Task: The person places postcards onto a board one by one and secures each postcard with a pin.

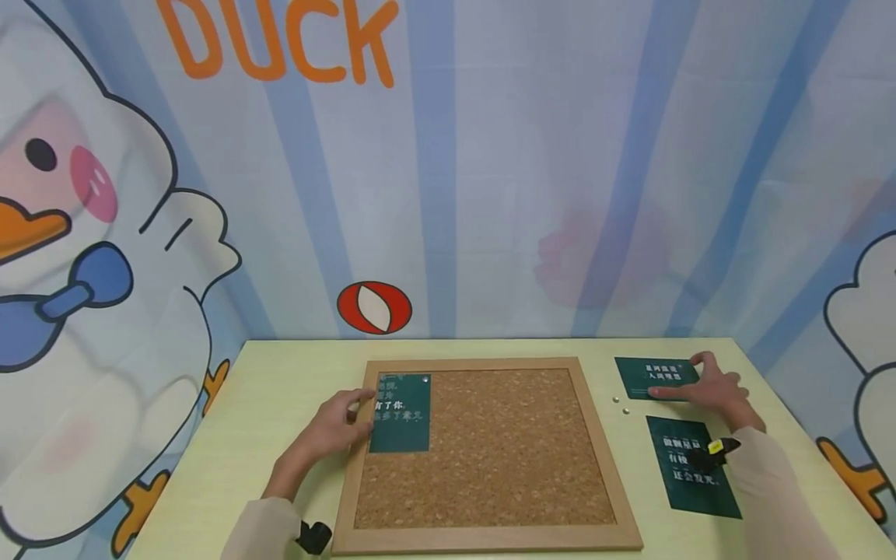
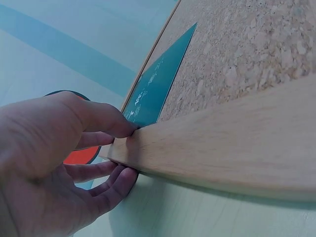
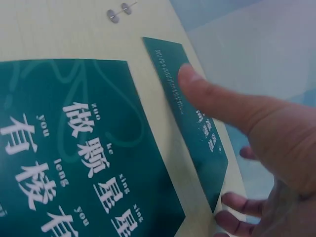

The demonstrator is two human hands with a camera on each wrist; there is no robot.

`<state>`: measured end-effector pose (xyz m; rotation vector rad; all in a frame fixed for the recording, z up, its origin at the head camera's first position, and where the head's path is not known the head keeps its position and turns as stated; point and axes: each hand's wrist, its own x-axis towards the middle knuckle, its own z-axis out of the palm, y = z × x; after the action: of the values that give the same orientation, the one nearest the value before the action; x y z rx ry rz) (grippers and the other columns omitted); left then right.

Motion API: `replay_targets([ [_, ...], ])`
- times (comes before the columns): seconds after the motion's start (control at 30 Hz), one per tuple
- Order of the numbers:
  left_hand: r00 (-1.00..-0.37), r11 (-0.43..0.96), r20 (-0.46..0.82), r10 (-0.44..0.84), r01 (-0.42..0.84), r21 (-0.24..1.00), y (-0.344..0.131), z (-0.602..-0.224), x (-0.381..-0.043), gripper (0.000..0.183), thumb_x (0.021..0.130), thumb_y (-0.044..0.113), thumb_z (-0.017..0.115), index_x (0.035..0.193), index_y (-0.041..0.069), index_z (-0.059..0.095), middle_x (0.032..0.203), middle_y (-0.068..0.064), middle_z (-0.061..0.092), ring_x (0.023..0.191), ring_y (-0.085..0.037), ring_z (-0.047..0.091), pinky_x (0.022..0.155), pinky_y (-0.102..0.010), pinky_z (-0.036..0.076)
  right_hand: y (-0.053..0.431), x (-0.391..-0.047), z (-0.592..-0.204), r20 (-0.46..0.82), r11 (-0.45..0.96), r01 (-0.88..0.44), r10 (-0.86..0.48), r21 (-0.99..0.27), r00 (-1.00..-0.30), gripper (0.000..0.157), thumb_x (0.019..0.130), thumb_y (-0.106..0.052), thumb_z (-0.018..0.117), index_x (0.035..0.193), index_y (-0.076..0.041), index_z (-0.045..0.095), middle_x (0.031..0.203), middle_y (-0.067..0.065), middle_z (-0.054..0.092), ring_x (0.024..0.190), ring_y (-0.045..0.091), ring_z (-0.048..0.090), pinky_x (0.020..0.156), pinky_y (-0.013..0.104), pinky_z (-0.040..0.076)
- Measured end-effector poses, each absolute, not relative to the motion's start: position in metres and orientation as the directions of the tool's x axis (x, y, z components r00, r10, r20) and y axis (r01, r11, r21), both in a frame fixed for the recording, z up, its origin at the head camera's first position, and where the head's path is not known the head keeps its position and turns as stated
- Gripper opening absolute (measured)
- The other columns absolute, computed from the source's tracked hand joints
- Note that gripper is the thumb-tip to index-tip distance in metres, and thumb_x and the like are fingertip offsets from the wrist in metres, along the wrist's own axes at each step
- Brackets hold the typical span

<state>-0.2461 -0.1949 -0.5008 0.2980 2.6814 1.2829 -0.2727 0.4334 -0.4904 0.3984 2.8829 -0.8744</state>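
Observation:
My left hand (image 1: pixel 332 426) grips the left side of a wood-framed corkboard (image 1: pixel 490 537), thumb on top of the frame and the other fingers against its outer side. On the board's upper left lies a dark green card (image 1: pixel 409 428) with white lettering, a pushpin (image 1: pixel 425 379) at its top right corner. My right hand (image 1: pixel 714 391) is spread over the right end of another green card (image 1: pixel 637 377) on the table. In the right wrist view its thumb (image 3: pixel 197 84) stretches straight over that card, and the other fingers (image 3: pixel 237 222) are near the card's end.
A third green card (image 1: pixel 689 490) lies nearer me, partly under my right wrist. Two loose pushpins (image 1: pixel 621 405) lie between the board and the cards on the pale yellow table (image 1: pixel 280 373). Behind stands a blue striped backdrop (image 1: pixel 490 194) with duck drawings.

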Motion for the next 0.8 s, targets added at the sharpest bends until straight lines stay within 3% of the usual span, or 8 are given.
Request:
replay_targets([
  [0.33,-0.972,0.615,-0.057,0.229,0.099,0.782,-0.192,-0.499,-0.245,0.058,0.092,0.0,0.071,0.146,-0.004,0.053,0.148,-0.028,0.048,0.119,-0.049,0.06,0.086,-0.052,0.057,0.426,-0.272,-0.487,-0.242,0.763,0.387,0.303,-0.518,-0.922,0.128,0.074,-0.054,0.091,0.147,0.013,0.01,0.136,0.055,0.021,0.125,0.078,0.018,0.092,0.084,0.029],
  [0.57,-0.972,0.618,-0.06,0.226,0.095,0.78,-0.192,-0.5,-0.246,0.058,0.091,0.0,0.071,0.146,-0.004,0.054,0.149,-0.028,0.048,0.121,-0.05,0.059,0.088,-0.053,0.057,0.425,-0.275,-0.498,-0.143,0.731,0.35,0.332,-0.586,-0.932,0.128,0.073,-0.046,0.094,0.152,0.005,0.006,0.134,0.05,0.021,0.113,0.066,0.033,0.093,0.079,0.036],
  [0.8,-0.976,0.628,-0.065,0.207,0.081,0.774,-0.191,-0.499,-0.246,0.058,0.09,0.0,0.072,0.145,-0.003,0.054,0.149,-0.027,0.048,0.12,-0.049,0.06,0.088,-0.053,0.057,0.426,-0.276,-0.501,-0.099,0.685,0.318,0.339,-0.656,-0.936,0.125,0.075,-0.042,0.094,0.155,0.003,0.009,0.139,0.05,0.016,0.115,0.065,0.033,0.096,0.079,0.035],
])
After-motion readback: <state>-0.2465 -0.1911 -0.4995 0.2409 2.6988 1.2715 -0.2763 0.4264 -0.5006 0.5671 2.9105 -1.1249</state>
